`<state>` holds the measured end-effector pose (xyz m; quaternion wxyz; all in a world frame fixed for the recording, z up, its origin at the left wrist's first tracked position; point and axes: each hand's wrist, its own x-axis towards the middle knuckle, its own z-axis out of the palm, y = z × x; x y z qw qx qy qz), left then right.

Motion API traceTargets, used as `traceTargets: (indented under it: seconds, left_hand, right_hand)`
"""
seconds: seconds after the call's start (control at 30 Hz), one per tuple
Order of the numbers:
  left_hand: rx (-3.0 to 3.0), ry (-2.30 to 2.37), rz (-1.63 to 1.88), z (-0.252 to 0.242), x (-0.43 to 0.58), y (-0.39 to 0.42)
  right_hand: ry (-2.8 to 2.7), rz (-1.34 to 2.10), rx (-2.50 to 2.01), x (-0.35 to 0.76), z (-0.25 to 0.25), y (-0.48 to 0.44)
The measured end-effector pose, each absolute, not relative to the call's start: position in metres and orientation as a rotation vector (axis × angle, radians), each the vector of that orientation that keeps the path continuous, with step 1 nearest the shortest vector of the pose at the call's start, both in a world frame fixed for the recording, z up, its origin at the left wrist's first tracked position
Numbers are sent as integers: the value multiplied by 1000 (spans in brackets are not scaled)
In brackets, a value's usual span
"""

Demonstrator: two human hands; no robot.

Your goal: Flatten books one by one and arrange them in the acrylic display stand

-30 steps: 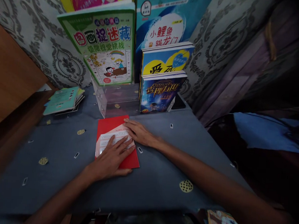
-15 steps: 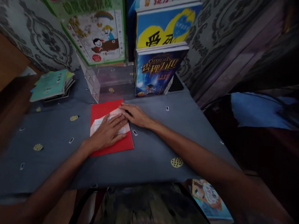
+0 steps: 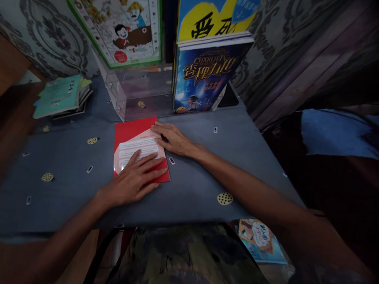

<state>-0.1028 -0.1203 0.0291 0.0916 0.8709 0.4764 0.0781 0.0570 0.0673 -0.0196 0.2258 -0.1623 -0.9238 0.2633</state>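
A thin red book [image 3: 132, 130] lies flat on the dark grey table cover, with a pale pink and white text panel on its face. Across its lower part rests my left hand [image 3: 136, 179], fingers spread and nothing gripped. My right hand [image 3: 173, 139] lies at the book's upper right edge, its fingertips touching the corner and its fingers stretched out apart. Part of the lower edge is hidden under my left hand.
Behind the book stands a clear acrylic rack [image 3: 116, 99] with upright books, among them a blue book [image 3: 207, 80] and a green-edged book [image 3: 128, 34]. A stack of booklets [image 3: 61, 96] sits at left. A dark flat object [image 3: 228, 97] lies behind the blue book.
My left hand has slid down the red book toward me, uncovering more of the printed text. The right hand stays at the upper right edge. The view has tilted down slightly.
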Motion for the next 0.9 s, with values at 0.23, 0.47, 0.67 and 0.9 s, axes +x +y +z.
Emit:
traceTargets:
  seconds: [0.23, 0.47, 0.67, 0.9]
  left_hand:
    - [2652, 1452, 250, 28, -91, -144]
    - [2617, 1825, 447, 11, -59, -170]
    - [2524, 2083, 422, 11, -43, -184]
    - [2450, 2220, 492, 12, -50, -202]
  right_hand:
    - [-2565, 676, -453, 58, -20, 64]
    - [-2573, 659, -451, 59, -20, 61]
    - [-2568, 618, -419, 60, -24, 64]
    - [-2553, 653, -413, 60, -26, 64]
